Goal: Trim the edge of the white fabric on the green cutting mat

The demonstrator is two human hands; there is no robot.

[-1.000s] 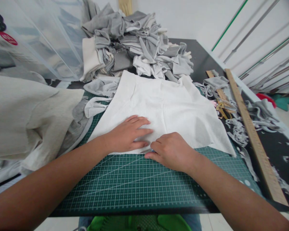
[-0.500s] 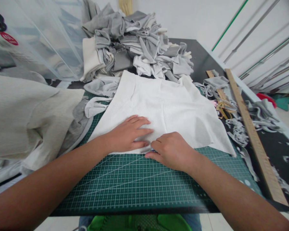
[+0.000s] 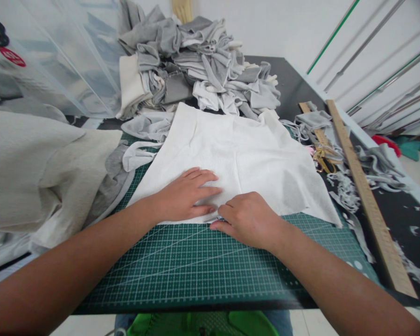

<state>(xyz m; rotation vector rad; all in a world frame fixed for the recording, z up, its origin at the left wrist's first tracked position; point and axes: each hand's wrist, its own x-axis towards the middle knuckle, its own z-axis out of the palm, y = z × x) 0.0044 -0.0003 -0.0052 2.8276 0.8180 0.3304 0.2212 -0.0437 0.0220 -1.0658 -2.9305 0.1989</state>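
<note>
A piece of white fabric [image 3: 224, 144] lies spread over the green cutting mat [image 3: 192, 266]. My left hand [image 3: 185, 196] rests flat on the fabric near its front edge, fingers spread. Close to its fingertips, at that same edge, my right hand [image 3: 250, 219] is closed around a small blue tool [image 3: 220, 218] with a thin metal tip. The palm and fingers hide most of the tool, so its exact kind does not show.
Piled grey and white cloth [image 3: 210, 60] stands at the back beside a clear plastic bin [image 3: 87, 60]. Beige fabric [image 3: 49, 172] lies at left. To the right are a wooden ruler [image 3: 367, 196], gold-handled scissors [image 3: 324, 161] and fabric scraps [image 3: 346, 191].
</note>
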